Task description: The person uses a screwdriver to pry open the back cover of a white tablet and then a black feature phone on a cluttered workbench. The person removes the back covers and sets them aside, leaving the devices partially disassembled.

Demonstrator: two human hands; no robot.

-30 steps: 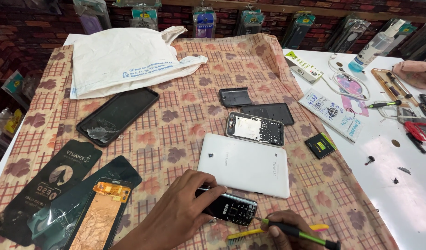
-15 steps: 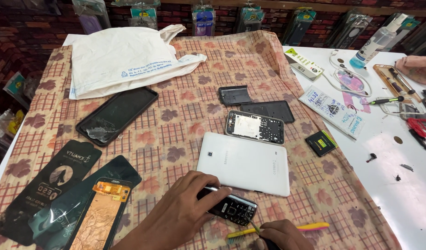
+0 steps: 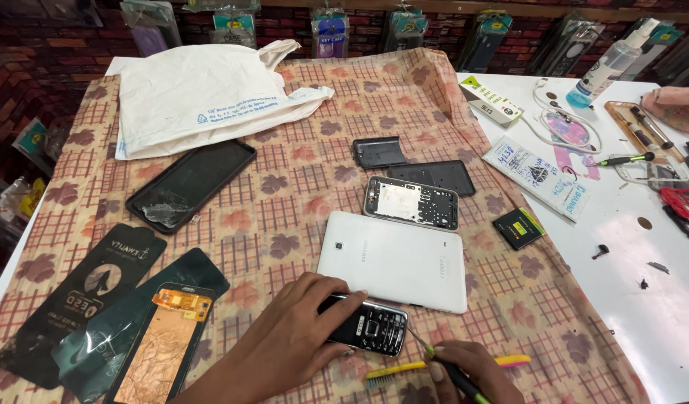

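Observation:
My left hand [image 3: 285, 344] presses down on a small black keypad phone [image 3: 371, 327] lying on the patterned cloth [image 3: 285, 194] near the front edge. My right hand [image 3: 468, 370] holds a thin green-handled screwdriver [image 3: 442, 363], its tip at the phone's right end. A yellow toothbrush [image 3: 434, 365] lies on the cloth under my right hand. Just behind the phone lies a white tablet [image 3: 395, 260], back side up.
On the cloth: an open phone frame [image 3: 412, 203], black back covers [image 3: 438, 176], a small battery [image 3: 517, 227], a cracked black screen [image 3: 189, 184], dark packets and a copper-backed display [image 3: 163, 346], a white plastic bag [image 3: 198, 93]. Tools, cables and a spray bottle [image 3: 610, 63] sit on the white table at right.
My right hand has shifted left, bringing the screwdriver tip from pointing right to the keypad phone's right end. My left hand stays on the phone.

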